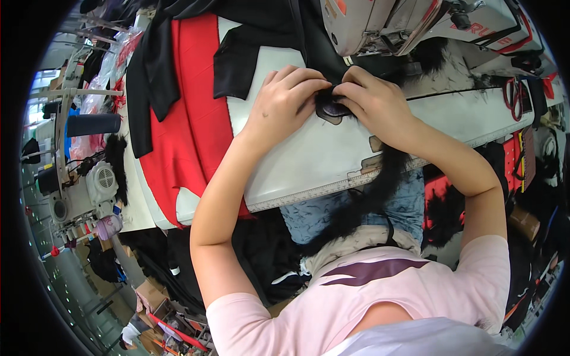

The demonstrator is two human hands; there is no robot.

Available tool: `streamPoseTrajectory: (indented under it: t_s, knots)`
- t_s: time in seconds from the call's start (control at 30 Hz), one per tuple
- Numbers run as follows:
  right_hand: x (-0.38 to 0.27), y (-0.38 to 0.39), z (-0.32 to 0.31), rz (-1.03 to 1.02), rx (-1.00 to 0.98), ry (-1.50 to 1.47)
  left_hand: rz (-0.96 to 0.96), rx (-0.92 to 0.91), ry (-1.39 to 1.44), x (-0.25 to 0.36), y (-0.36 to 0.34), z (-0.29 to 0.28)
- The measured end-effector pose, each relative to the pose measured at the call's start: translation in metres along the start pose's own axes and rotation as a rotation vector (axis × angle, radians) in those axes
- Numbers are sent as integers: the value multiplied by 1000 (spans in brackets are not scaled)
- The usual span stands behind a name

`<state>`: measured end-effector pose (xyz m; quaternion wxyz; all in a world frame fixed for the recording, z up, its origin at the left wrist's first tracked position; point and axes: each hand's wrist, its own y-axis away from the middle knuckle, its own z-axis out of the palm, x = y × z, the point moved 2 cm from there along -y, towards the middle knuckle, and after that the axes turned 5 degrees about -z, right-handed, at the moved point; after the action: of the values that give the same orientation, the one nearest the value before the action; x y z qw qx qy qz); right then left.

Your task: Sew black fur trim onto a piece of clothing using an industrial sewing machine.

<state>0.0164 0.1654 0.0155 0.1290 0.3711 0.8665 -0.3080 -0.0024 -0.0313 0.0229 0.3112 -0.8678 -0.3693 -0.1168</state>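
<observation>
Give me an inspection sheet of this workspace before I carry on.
Surface: white tabletop, ruler scale along its near edge, brown worn patches, dark fluff near the sewing machine.
Work pieces: dark piece at the fingertips; black fur strip hanging over the near edge; red fabric at left, partly under black fabric.
Clutter: red-handled scissors at the right end.
Hands: left hand and right hand both pinching the dark piece.
Cables: none clearly identifiable.
Surroundings: cardboard box lower left.
</observation>
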Motion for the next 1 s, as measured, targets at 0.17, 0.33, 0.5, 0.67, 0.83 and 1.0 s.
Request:
streamPoseTrajectory:
  t_s: [0.17,0.33,0.5,0.67,0.83,1.0]
  knots:
    - [-7,-2,-8,-172,-50,139,-39,-45,-3,5,-1,-5]
    - [-3,3,-11,-153,-46,121,-47,-68,-25,3,0,1]
    - [4,2,-6,-76,-43,30,-14,-27,-37,5,1,3]
    - [8,-1,-10,-193,-12,167,24,-32,-125,8,-1,5]
    - [8,-10,-15,-254,-53,196,72,-5,-164,4,1,7]
    - [12,-7,-10,-173,-103,101,-38,300,-288,8,13,-5]
